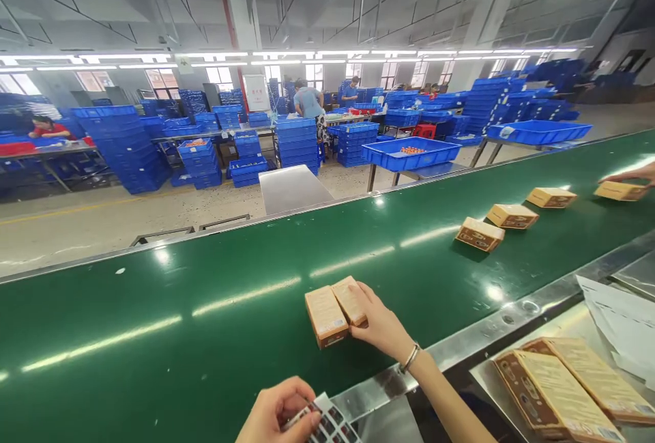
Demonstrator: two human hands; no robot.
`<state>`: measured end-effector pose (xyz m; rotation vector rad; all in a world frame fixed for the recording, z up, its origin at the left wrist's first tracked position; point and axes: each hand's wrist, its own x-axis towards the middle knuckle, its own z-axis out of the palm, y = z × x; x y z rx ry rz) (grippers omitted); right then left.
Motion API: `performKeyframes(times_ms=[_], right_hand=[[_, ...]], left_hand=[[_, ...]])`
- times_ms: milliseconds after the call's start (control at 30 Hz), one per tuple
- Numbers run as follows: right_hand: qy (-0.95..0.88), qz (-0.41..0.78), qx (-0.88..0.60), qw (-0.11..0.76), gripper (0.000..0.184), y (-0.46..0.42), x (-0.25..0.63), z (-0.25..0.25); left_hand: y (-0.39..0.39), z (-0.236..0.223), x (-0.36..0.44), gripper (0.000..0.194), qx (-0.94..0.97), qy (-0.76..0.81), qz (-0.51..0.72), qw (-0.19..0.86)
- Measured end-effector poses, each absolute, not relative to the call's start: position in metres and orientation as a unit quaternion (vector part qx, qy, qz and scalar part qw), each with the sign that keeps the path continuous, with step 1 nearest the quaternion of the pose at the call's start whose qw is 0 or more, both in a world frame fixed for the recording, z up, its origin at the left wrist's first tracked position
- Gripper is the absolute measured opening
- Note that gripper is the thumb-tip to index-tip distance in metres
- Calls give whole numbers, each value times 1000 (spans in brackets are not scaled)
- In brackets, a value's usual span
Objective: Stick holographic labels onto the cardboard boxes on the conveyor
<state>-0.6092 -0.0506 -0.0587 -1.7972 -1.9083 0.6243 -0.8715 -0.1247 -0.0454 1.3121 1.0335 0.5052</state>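
My right hand, with a bracelet at the wrist, grips a small tan-and-brown carton by its sides on the green conveyor belt. Against that carton's left side sits another tan carton, with printed text on its top. Nearer to me, at the belt's front edge, the fingers of my left hand are closed on a white sheet with a grid of dark rectangles. What the rectangles are, I cannot make out; the sheet's lower part is cut off by the frame.
Several cartons lie spaced along the belt to the right; another person's hand touches the farthest. Stacked cartons and white papers lie at lower right. A metal rail edges the belt. Blue bins and people are beyond.
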Motion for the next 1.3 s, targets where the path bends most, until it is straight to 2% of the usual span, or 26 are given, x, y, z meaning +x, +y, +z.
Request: performKeyframes(times_ms=[100,200,300,433,533,633,733,900,1000,1167,1300], right_hand=[[-719,240,-609,234,82,-58,-648,-63],[-728,259,-585,247,82,-68,-692,-70],[-730,294,-560,258,80,-79,-711,-72],[-728,344,-521,283,46,-95,-677,-47],[-713,414,-483,295,38,-110,-638,-11],[-728,454,-432,279,21,-127,-621,16],[-745,420,-426,294,15,-140,-621,20],[-758,339,-457,318,21,-151,-616,-3],[-804,255,-435,316,23,-153,-616,-9],[-879,40,-378,289,21,-148,-618,1],[-887,12,-364,283,25,-150,-619,12]], left_hand=[[-124,-22,-858,46,607,467,226,602],[-129,4,-846,25,611,461,217,606],[-134,26,-841,17,632,470,219,576],[-137,40,-844,13,639,478,196,570],[-137,42,-846,13,628,492,184,574],[-136,41,-843,18,632,496,184,566],[-135,41,-838,19,657,484,175,550],[-137,40,-837,6,654,495,157,550],[-137,36,-837,14,674,513,133,514],[-132,31,-836,17,692,501,130,503],[-126,35,-834,17,685,493,137,518]])
